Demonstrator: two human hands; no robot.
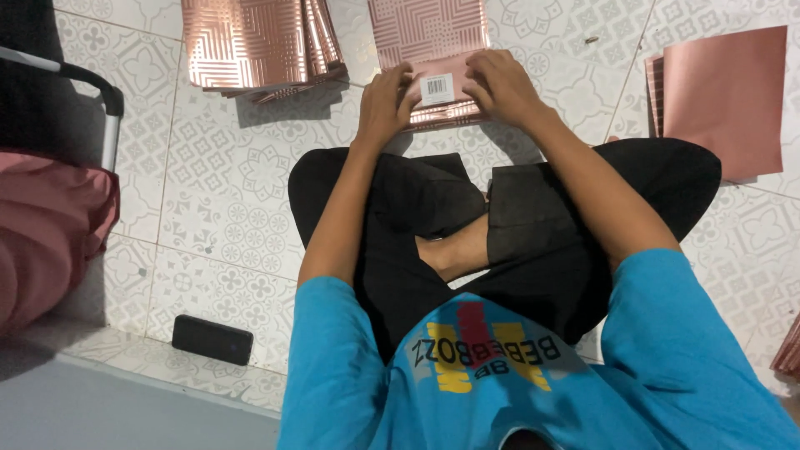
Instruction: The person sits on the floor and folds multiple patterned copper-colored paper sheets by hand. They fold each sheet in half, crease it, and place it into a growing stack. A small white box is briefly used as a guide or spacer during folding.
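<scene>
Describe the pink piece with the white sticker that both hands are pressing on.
The pink piece is a flat, folded sheet of shiny rose-gold paper or card, plain on its upper face, with a white barcode sticker near its middle. It lies on a patterned rose-gold sheet on the tiled floor, before the crossed legs. The left hand and right hand press its two ends.

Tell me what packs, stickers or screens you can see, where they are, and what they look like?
White label: small rectangle with black bars, on the pink sheet between left hand and right hand.
Shiny patterned stack: rose-gold sheets, floor top left.
Plain pink sheets: floor, far right.
Phone: black slab, dark screen, lower left.
</scene>
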